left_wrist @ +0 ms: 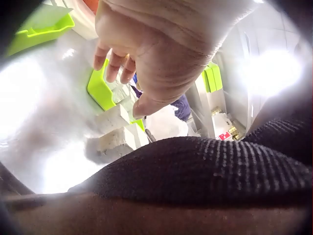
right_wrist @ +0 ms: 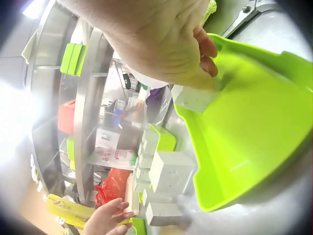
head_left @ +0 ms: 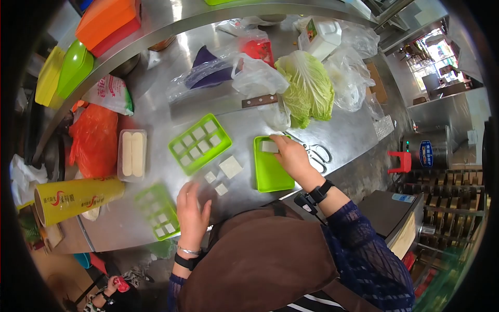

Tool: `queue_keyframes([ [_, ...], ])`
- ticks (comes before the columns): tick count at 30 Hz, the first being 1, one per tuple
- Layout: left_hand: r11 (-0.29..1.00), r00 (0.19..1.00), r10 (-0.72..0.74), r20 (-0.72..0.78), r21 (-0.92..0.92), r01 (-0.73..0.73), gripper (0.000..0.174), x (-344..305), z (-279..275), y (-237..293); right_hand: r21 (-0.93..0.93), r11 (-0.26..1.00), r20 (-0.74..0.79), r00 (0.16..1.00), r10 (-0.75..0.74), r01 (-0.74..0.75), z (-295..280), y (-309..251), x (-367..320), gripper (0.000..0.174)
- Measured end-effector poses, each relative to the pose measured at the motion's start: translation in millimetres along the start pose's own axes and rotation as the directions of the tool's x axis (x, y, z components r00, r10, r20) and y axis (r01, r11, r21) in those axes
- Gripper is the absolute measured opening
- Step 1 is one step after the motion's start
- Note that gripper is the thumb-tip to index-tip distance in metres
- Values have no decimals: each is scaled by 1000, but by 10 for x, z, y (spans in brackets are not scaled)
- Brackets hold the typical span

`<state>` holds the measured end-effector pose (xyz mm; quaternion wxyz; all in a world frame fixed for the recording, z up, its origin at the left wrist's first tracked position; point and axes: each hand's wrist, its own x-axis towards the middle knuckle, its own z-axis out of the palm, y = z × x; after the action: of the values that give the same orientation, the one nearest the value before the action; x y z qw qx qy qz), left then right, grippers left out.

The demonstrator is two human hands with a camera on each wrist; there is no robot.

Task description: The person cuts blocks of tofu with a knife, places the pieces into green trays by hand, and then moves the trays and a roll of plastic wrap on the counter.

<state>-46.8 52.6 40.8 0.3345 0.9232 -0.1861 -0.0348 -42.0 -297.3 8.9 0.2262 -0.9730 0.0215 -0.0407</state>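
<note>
My right hand point(head_left: 297, 162) reaches into a lime-green tray point(head_left: 274, 177) and pinches a pale, tofu-like block point(head_left: 268, 147) at its far end. In the right wrist view that block point(right_wrist: 190, 99) sits inside the tray's corner, under the thumb and fingers. My left hand point(head_left: 192, 217) is over the table's near edge, fingers loosely extended and holding nothing. Just beyond it lie a larger pale square block point(head_left: 231, 167) and two small ones, one of them a small block point(head_left: 221, 189). A second green tray point(head_left: 224, 141) holds rows of pale blocks. Left of my left hand, a third green tray point(head_left: 143, 196) with blocks looks blurred.
Scissors point(head_left: 318, 156) lie right of the near tray. Behind are a cleaver point(head_left: 260, 101), a napa cabbage point(head_left: 306, 86) and plastic bags. To the left are a clear box point(head_left: 133, 174) with pale rolls, a red bag point(head_left: 96, 140) and a yellow roll point(head_left: 78, 197). A metal shelf point(head_left: 156, 39) overhangs the back.
</note>
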Motion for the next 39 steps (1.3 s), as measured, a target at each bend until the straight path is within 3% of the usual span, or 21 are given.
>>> queue_keyframes([
  [4,1000,1000,9,-17,18,-9,67,-1,13,-24,-2,999,57,997,52,-52,-72,134,-33,48],
  [10,999,1000,23,-5,38,-23,65,0,12,9,36,999,-30,999,-11,13,-81,94,-56,45],
  [13,999,1000,31,6,40,-31,63,15,8,8,38,999,-37,999,28,-27,-44,195,-73,44],
  [22,999,999,37,31,28,-38,58,9,17,79,-19,996,-6,996,-86,86,-49,283,-7,43],
  [25,999,999,37,30,25,-38,57,2,19,78,-91,991,-126,986,-106,95,-362,60,-23,45],
  [28,1000,999,23,29,19,-24,54,-14,19,82,13,992,-67,990,-121,122,-269,33,23,48],
  [34,1000,1000,3,22,-6,-3,51,4,-9,148,-103,970,-72,971,-226,218,81,-1,181,37],
  [39,1000,1000,-16,8,-8,16,48,-61,10,92,-79,974,-67,974,-218,213,20,3,152,37],
])
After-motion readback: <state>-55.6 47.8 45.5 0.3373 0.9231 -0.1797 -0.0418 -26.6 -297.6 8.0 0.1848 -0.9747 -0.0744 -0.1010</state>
